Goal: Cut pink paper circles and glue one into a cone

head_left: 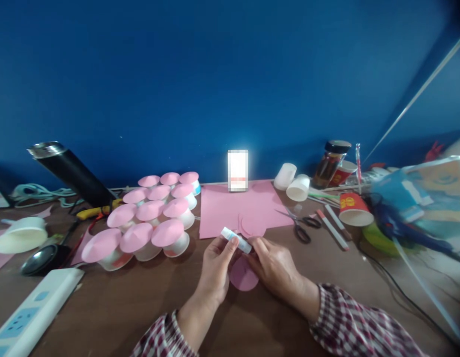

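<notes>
A small white tube with blue print (242, 244) is held slantwise between both hands. My left hand (217, 265) is closed round its left part, thumb on top, with the white end sticking out up and left. The fingers of my right hand (276, 265) are pressed together at the tube's right end. Below the tube, a pink paper disc (243, 275) shows between the hands, partly covered by them. Just beyond, another pink disc (254, 225) rests on a large pink sheet (218, 208).
On the left stand several paper cups topped with pink cones (170, 233), a power strip (25, 315) and a black flask (73, 173). Scissors (302, 230), markers (332, 230), white cups (298, 187), a red cup (355, 210) and a jar (328, 166) are on the right.
</notes>
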Tool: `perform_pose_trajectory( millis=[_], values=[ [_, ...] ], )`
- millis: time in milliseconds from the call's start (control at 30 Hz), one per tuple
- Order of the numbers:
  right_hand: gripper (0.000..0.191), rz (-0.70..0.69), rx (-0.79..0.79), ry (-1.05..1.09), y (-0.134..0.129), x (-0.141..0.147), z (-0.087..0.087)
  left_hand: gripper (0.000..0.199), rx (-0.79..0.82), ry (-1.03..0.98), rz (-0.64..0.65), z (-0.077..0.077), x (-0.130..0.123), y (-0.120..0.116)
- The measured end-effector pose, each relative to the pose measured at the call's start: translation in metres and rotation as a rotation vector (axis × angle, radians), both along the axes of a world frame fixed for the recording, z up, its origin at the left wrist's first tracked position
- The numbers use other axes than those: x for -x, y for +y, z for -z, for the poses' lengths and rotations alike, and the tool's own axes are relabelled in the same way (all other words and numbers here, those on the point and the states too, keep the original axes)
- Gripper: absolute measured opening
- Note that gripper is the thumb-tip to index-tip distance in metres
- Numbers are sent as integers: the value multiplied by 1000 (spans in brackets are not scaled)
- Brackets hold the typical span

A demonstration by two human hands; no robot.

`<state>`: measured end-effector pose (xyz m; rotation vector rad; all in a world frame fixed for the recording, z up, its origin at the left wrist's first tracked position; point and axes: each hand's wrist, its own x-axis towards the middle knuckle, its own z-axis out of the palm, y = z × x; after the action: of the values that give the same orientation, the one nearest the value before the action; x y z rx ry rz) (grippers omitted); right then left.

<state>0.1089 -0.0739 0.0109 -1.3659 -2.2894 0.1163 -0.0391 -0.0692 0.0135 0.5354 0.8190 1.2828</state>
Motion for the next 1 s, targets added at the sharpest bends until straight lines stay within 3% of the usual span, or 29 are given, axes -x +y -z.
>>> perform_pose_trajectory(
  millis=[167, 300, 400, 600, 700, 1000],
  values=[
    [23, -6, -61, -15, 0, 2, 4, 21, -9, -4, -7, 4, -4, -4],
    [28, -4, -6, 61, 0, 4, 8, 19, -21, 0, -11, 8, -7, -6],
    [31, -28, 116, 205, 0, 6, 7, 22, -21, 26, -28, 12, -7, -6],
    [49, -61, 548, 696, 1, 9, -1, 23, -80, 133, -38, 12, -9, -7],
    [56, -46, 720, 815, 1, 8, -3, 21, -108, 181, -34, 10, -10, -8],
    [58, -18, 788, 833, -1, 6, -12, 22, -94, 153, -32, 7, -9, -8]
  ],
)
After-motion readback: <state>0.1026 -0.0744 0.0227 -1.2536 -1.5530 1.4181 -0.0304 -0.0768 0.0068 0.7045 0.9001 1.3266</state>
